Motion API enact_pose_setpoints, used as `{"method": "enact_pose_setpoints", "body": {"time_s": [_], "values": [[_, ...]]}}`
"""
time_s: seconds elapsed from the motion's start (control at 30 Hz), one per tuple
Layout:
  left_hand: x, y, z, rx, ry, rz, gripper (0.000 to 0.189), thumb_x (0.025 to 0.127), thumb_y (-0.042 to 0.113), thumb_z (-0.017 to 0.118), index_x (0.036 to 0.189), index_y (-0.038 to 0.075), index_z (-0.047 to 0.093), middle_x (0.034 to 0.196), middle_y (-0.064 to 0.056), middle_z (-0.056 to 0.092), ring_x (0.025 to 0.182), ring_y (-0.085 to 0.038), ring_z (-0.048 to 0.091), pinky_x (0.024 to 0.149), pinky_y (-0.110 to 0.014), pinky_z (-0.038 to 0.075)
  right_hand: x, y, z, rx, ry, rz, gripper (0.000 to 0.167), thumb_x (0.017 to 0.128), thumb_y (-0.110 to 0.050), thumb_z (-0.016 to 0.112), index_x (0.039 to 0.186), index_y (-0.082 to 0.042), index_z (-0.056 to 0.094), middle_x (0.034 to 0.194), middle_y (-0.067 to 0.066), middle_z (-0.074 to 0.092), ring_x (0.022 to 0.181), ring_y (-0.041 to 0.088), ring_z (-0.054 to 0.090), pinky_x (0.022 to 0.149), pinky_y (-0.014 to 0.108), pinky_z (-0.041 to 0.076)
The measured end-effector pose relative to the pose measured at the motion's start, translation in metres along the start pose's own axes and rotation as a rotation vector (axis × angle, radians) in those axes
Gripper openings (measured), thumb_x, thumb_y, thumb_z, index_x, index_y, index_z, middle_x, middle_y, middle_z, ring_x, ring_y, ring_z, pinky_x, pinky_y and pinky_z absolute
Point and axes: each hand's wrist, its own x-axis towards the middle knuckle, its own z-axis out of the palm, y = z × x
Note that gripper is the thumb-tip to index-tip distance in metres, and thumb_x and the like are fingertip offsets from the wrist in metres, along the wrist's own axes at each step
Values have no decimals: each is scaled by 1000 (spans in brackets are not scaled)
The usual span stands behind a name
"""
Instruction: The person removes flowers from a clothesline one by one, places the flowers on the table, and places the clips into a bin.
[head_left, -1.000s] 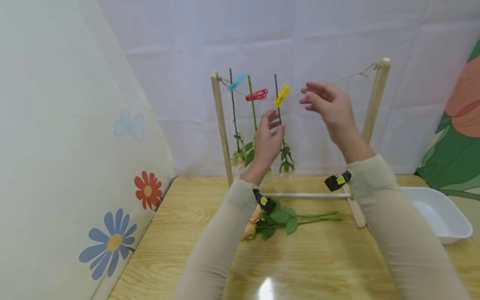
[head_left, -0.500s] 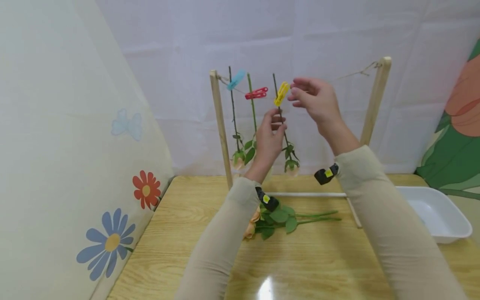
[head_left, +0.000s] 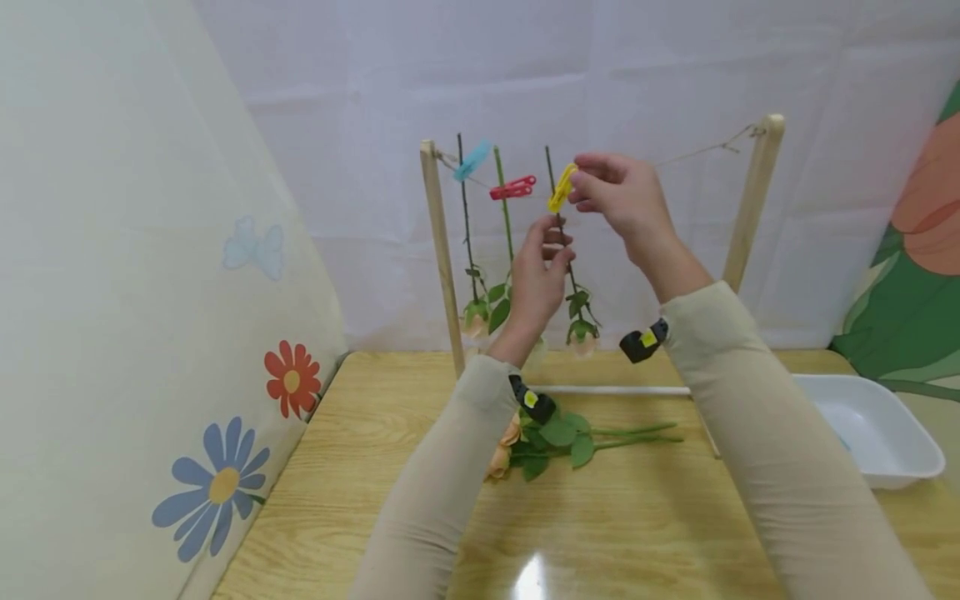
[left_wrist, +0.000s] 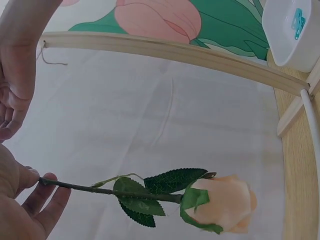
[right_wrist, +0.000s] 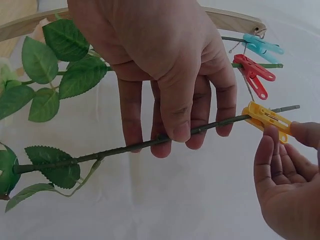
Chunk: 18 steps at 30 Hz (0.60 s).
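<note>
A peach rose (left_wrist: pixel 220 202) hangs head down, its dark stem pinned near the cut end by a yellow clothespin (head_left: pixel 561 190) on a string. My left hand (head_left: pixel 536 279) pinches that stem below the clothespin, thumb against the fingers. From the right, my right hand (head_left: pixel 626 196) pinches the handle end of the clothespin between thumb and fingertips, as the right wrist view shows. Further left on the string, a red clothespin (head_left: pixel 513 187) and a blue clothespin (head_left: pixel 472 161) each hold another upside-down rose. The left hand partly hides the rose under the red one.
A wooden frame (head_left: pixel 746 200) carries the string, with a white bar (head_left: pixel 611 390) low across it. Loose roses (head_left: pixel 558 433) with green stems lie on the wooden table (head_left: pixel 600 525) in front. At the right stands a white basin (head_left: pixel 892 429) with blue clothespins (left_wrist: pixel 299 24) in it.
My right hand has come left and taken hold of the yellow clothespin. The left hand has closed on the stem, and the rose's head has swung slightly right.
</note>
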Motion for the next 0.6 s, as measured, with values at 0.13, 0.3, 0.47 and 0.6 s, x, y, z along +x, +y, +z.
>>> {"method": "enact_pose_setpoints", "body": {"time_s": [0.13, 0.3, 0.47, 0.6], "values": [[0, 1, 0, 20, -2, 13, 35, 97, -6, 59, 131, 2, 57, 111, -18, 69, 89, -25, 71, 74, -26, 60, -1, -1, 0, 9, 11, 18, 36, 96, -8, 68, 129, 4, 65, 105, 7, 71, 82, 13, 68, 79, 23, 59], [0, 2, 1, 18, -9, 7, 34, 98, -5, 58, 131, 4, 57, 111, -17, 69, 89, -24, 71, 74, -26, 60, -3, -3, -1, -34, 18, 29, 35, 97, -13, 69, 129, 1, 66, 105, 5, 70, 84, 13, 67, 82, 23, 58], [-1, 4, 1, 25, -5, 14, 35, 98, -6, 59, 131, 1, 56, 111, -17, 69, 90, -25, 71, 74, -25, 60, -5, -4, 2, -41, 80, 25, 25, 97, -14, 69, 119, -3, 71, 96, 3, 67, 68, 11, 60, 63, 18, 54], [-5, 8, 0, 23, 1, 21, 36, 97, -5, 60, 132, 1, 57, 111, -17, 70, 90, -25, 70, 74, -24, 60, -6, -5, 5, 62, 188, 14, 14, 96, -14, 70, 106, -5, 73, 92, 3, 65, 54, 9, 47, 45, 17, 39]]}}
